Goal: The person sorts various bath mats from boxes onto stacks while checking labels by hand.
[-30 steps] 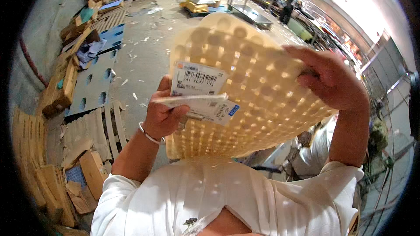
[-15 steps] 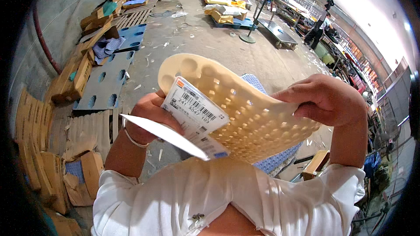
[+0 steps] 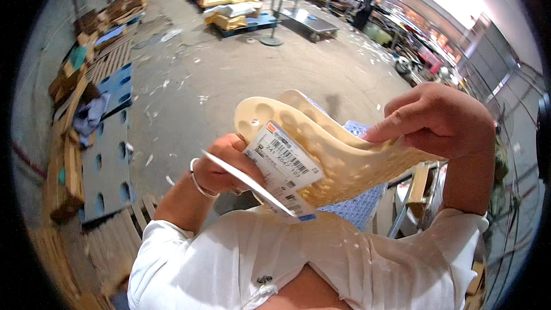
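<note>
A cream insole (image 3: 350, 166) with round hollows and small bumps or holes is held in front of my chest, its edges curled. The rounded tip of a second cream layer (image 3: 294, 99) shows behind it. My left hand (image 3: 232, 163), with a white band at the wrist, grips the insole's left end together with a folded white label card (image 3: 290, 158) printed with a barcode. At the right, my right hand (image 3: 433, 120) pinches the upper edge, thumb and finger closed on it. The fingers behind the insole are hidden.
Beyond and below the insole is a blue dotted sheet (image 3: 359, 204). Pallets (image 3: 106, 166) and cardboard line the left wall. Farther off stand a loaded blue pallet (image 3: 252, 23), a flat cart (image 3: 310, 23) and a round-based stand (image 3: 271, 40). A person (image 3: 364, 8) is at the right back.
The view has swung to the right. The insole is tilted and curled more, and a second cream layer now shows behind it. Both hands keep their hold.
</note>
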Demonstrator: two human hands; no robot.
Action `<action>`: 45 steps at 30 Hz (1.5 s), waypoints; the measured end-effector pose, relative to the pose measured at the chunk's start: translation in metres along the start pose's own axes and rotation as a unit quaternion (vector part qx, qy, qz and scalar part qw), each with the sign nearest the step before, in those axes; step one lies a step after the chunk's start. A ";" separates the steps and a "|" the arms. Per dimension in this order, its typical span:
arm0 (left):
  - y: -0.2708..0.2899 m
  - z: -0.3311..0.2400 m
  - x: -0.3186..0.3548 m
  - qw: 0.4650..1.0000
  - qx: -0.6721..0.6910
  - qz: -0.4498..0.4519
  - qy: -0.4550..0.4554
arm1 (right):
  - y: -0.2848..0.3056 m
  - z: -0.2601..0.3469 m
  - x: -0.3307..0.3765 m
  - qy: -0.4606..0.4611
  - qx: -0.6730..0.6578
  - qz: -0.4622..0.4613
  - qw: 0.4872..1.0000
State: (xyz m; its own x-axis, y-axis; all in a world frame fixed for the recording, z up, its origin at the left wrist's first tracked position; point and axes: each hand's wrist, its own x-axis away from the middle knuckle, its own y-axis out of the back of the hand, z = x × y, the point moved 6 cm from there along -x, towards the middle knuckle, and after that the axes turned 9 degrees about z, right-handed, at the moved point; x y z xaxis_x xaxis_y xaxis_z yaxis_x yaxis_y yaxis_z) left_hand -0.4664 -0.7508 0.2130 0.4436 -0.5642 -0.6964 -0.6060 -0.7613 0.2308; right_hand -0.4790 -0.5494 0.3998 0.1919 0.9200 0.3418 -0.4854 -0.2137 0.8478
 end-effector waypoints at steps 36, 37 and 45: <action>0.209 0.018 0.021 0.937 -0.322 0.094 0.100 | -0.112 -0.125 -0.161 -0.305 -0.144 -0.229 0.913; 0.213 0.017 0.027 0.938 -0.315 0.098 0.109 | -0.107 -0.120 -0.161 -0.300 -0.144 -0.228 0.915; 0.266 0.114 -0.012 0.947 -0.223 0.008 0.229 | -0.042 -0.193 -0.122 -0.384 -0.172 -0.280 0.863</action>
State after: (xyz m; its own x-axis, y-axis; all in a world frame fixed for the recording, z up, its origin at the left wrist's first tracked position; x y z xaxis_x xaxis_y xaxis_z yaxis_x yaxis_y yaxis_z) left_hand -0.7083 -0.9105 0.2051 0.7389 -0.5785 -0.3455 -0.3213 -0.7532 0.5740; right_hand -0.6465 -0.5893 0.2443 0.9230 0.3303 0.1973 -0.3322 0.4252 0.8419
